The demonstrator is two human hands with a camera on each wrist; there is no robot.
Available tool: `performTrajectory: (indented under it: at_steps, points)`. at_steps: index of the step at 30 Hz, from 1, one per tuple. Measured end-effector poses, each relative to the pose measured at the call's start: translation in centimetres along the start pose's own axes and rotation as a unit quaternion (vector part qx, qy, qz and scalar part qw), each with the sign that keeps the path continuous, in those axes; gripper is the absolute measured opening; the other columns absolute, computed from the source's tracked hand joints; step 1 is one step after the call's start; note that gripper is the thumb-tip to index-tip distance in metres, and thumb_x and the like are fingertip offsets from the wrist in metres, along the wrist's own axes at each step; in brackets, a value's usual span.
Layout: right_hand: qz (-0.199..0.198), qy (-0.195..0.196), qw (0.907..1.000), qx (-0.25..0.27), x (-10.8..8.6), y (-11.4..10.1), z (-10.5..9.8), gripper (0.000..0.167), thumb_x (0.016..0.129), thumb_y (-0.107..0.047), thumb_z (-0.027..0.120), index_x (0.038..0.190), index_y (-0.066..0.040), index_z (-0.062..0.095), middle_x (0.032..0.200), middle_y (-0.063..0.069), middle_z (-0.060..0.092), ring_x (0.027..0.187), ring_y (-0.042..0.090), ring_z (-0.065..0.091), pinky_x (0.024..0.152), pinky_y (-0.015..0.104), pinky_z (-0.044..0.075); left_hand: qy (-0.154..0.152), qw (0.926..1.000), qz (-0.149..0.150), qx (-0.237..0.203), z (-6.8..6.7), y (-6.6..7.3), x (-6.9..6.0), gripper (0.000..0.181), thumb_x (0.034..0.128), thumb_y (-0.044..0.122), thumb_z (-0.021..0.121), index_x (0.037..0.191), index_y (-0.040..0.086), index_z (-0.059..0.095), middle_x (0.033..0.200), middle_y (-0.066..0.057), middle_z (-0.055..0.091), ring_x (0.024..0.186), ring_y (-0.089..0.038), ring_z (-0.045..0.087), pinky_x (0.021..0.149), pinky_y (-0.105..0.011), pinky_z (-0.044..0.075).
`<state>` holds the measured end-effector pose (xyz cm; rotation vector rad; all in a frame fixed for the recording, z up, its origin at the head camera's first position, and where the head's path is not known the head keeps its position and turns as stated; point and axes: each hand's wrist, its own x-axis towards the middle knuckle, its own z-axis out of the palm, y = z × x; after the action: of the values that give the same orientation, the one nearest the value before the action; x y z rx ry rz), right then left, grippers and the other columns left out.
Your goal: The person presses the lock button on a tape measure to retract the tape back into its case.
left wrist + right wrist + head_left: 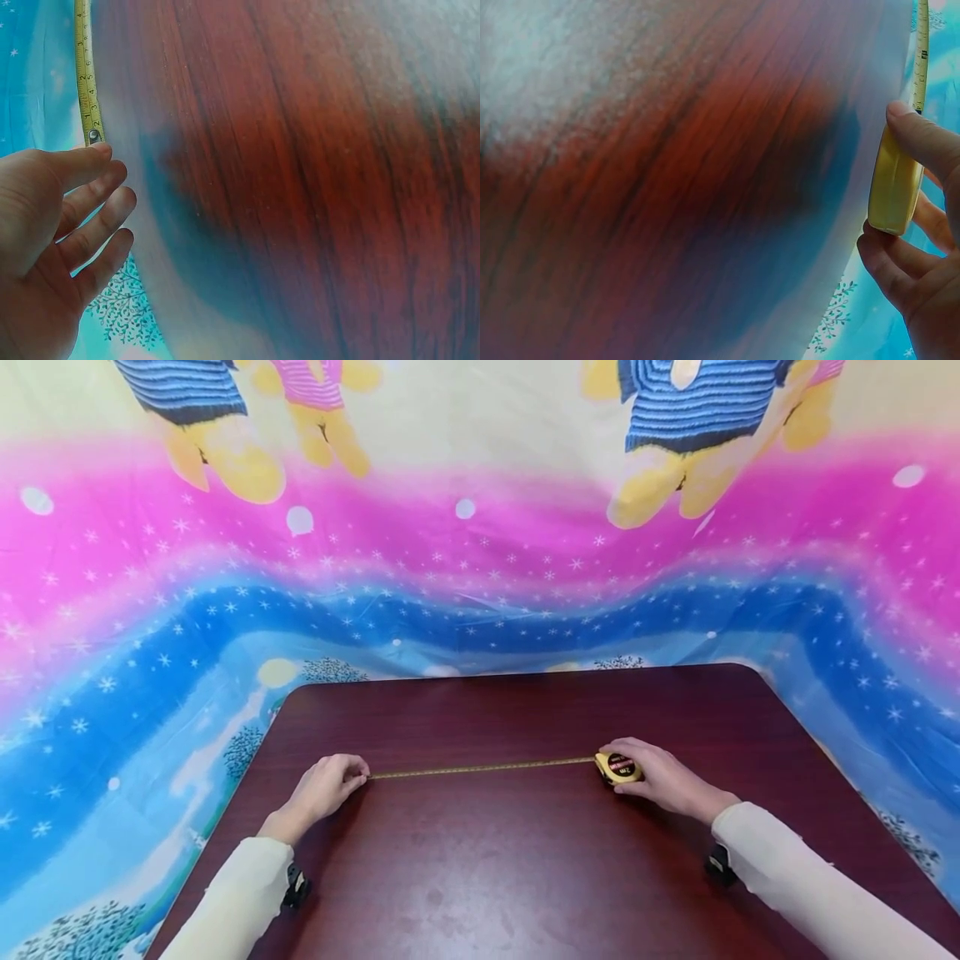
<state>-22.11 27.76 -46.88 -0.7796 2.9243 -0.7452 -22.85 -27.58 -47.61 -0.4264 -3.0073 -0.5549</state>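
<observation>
Left hand [326, 789]: fingers pinch the free end of the blade [483, 769]. Right hand [667, 777]: fingers grasp the case [619, 768], over the right part of the surface [465, 868]. Blade spans between the hands, nearly straight. Risk (judged): a slipped pinch could let a sprung blade snap back, its thin edge nicking skin; slack could buckle it. Blade thin, yellow, black-marked; case smooth, yellow, rounded; surface glossy, red-brown, wood-grained, round-cornered; cloth [465, 552] beyond, printed, creased.
</observation>
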Motion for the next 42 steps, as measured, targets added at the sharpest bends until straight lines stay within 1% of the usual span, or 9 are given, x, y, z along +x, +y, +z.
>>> performTrajectory:
  at_steps: [8, 14, 20, 24, 27, 35, 42]
  points:
    - [-0.016, 0.005, 0.9998, -0.01, 0.6, 0.0, -0.5, 0.059, 0.085, -0.016, 0.082, 0.139, -0.014, 0.057, 0.136, 0.008, 0.06, 0.121, 0.026, 0.058, 0.098, 0.05, 0.052, 0.002, 0.9999, 0.011, 0.002, -0.3, 0.1, 0.2, 0.008, 0.0937, 0.011, 0.071, 0.091, 0.018, 0.074, 0.086, 0.005, 0.073, 0.077, -0.01, 0.063, 0.073, -0.039, 0.053]
    - [-0.004, -0.009, 0.9999, -0.012, 0.3, -0.1, -0.3, 0.06, 0.086, -0.018, 0.082, 0.14, -0.015, 0.057, 0.138, 0.009, 0.059, 0.121, 0.027, 0.058, 0.098, 0.049, 0.052, -0.015, 0.9999, 0.003, 0.005, -0.4, 0.4, -0.1, 0.008, 0.0936, 0.01, 0.071, 0.092, 0.018, 0.074, 0.089, 0.006, 0.073, 0.08, -0.011, 0.064, 0.075, -0.039, 0.054]
    - [-0.006, -0.006, 0.9998, -0.018, 0.3, -0.3, -0.6, 0.06, 0.086, -0.017, 0.082, 0.14, -0.015, 0.057, 0.137, 0.008, 0.059, 0.12, 0.026, 0.059, 0.097, 0.049, 0.052, -0.011, 0.9999, 0.007, 0.008, -0.5, 0.7, 0.2, 0.008, 0.0935, 0.01, 0.071, 0.093, 0.017, 0.074, 0.09, 0.004, 0.073, 0.082, -0.012, 0.066, 0.076, -0.04, 0.055]
    - [-0.009, -0.008, 0.9998, -0.019, 0.5, -0.5, -0.9, 0.06, 0.086, -0.016, 0.081, 0.14, -0.014, 0.056, 0.137, 0.009, 0.059, 0.12, 0.027, 0.059, 0.097, 0.049, 0.052, -0.011, 0.9999, 0.008, 0.008, -0.5, 0.8, 0.4, 0.008, 0.0938, 0.01, 0.07, 0.093, 0.017, 0.074, 0.091, 0.003, 0.074, 0.082, -0.013, 0.066, 0.077, -0.041, 0.056]
    - [-0.005, -0.008, 0.9998, -0.016, 0.7, -0.6, -1.0, 0.06, 0.086, -0.016, 0.081, 0.14, -0.013, 0.057, 0.136, 0.009, 0.06, 0.121, 0.028, 0.059, 0.097, 0.049, 0.053, -0.014, 0.9998, 0.009, 0.008, -0.6, 0.9, 0.5, 0.008, 0.0943, 0.01, 0.07, 0.094, 0.017, 0.074, 0.092, 0.003, 0.074, 0.083, -0.013, 0.067, 0.077, -0.041, 0.056]
    - [0.004, -0.009, 0.9999, -0.004, 0.8, -0.6, -0.5, 0.061, 0.086, -0.018, 0.081, 0.141, -0.014, 0.056, 0.141, 0.011, 0.057, 0.126, 0.03, 0.057, 0.101, 0.051, 0.051, -0.01, 0.9999, 0.012, 0.005, -0.2, 1.0, 0.7, 0.01, 0.0935, 0.008, 0.07, 0.093, 0.017, 0.074, 0.09, 0.004, 0.074, 0.084, -0.014, 0.068, 0.078, -0.043, 0.056]
    - [0.001, -0.007, 1.0, 0.002, 1.2, -0.8, 0.1, 0.061, 0.086, -0.017, 0.081, 0.141, -0.013, 0.056, 0.14, 0.011, 0.058, 0.125, 0.03, 0.057, 0.101, 0.052, 0.051, -0.006, 0.9998, 0.021, 0.001, -0.3, 0.8, 0.8, 0.009, 0.0933, 0.009, 0.071, 0.093, 0.016, 0.075, 0.09, 0.004, 0.074, 0.083, -0.014, 0.067, 0.078, -0.043, 0.055]
